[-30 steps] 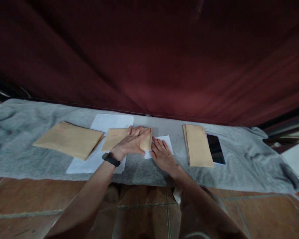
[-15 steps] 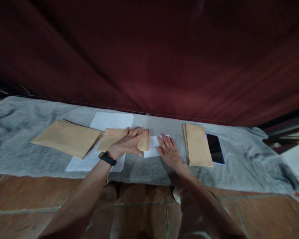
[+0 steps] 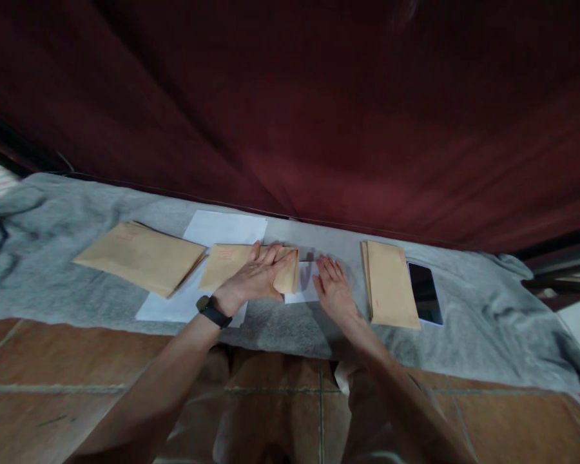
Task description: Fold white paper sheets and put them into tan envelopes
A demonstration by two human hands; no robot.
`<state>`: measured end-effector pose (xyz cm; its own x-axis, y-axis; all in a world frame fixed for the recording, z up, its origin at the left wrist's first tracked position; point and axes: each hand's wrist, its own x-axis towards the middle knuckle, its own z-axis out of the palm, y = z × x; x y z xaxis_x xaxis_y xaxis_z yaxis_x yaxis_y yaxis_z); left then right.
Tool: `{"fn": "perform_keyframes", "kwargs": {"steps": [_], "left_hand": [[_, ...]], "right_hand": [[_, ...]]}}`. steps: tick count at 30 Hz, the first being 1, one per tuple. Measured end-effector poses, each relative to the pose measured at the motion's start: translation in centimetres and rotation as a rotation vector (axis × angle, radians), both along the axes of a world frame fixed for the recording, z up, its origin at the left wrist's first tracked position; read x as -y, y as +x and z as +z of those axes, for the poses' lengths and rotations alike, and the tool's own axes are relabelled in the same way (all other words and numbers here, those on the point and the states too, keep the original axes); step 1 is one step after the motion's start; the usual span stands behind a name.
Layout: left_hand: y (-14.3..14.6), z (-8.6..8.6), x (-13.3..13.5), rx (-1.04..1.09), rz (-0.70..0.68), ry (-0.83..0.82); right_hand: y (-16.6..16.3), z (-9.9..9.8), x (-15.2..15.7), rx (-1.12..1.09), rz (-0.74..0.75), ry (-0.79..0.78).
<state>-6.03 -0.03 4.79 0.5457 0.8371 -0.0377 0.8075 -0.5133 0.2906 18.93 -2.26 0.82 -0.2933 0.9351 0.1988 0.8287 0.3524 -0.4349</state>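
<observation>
A brown paper envelope [image 3: 217, 265] with faint red print lies in the middle of the grey cloth. My left hand [image 3: 258, 274], a dark watch on its wrist, rests on the envelope's right part with fingers spread. White paper [image 3: 300, 291] sticks out at the envelope's right end; how far it reaches inside is hidden. At the paper's right edge is my right hand [image 3: 336, 291], its fingers stretched out and close together. Whether its fingertips press on the paper or hover just above, I cannot tell.
Left lies a stack of brown envelopes [image 3: 140, 254], overlapping white sheets [image 3: 225, 225]. Another envelope stack [image 3: 394, 283] lies to the right, beside a phone [image 3: 424, 293]. Everything rests on a grey cloth [image 3: 483, 309]; a dark red curtain [image 3: 290, 129] hangs behind, tiled floor [image 3: 67, 361] in front.
My right hand has shifted right relative to the white paper, from lying over it to its edge, fingers drawn closer together. My left hand stays on the envelope. The view has turned slightly.
</observation>
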Motion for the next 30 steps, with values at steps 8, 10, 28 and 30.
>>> {"fn": "perform_keyframes", "kwargs": {"steps": [8, 10, 28, 30], "left_hand": [[1.3, -0.8, 1.0, 0.056, -0.1, -0.021], [1.5, -1.1, 1.0, 0.084, -0.112, -0.031], [7.9, -1.4, 4.3, 0.08, -0.104, 0.178], [8.5, -2.1, 4.9, 0.048, -0.102, 0.199]], "right_hand": [[-2.0, 0.4, -0.1, -0.435, -0.021, -0.212], [-2.1, 0.2, -0.3, -0.482, -0.053, -0.259], [-1.2, -1.1, -4.1, -0.967, -0.305, -0.373], [-0.8, -1.3, -4.9, -0.97, -0.333, -0.331]]}}
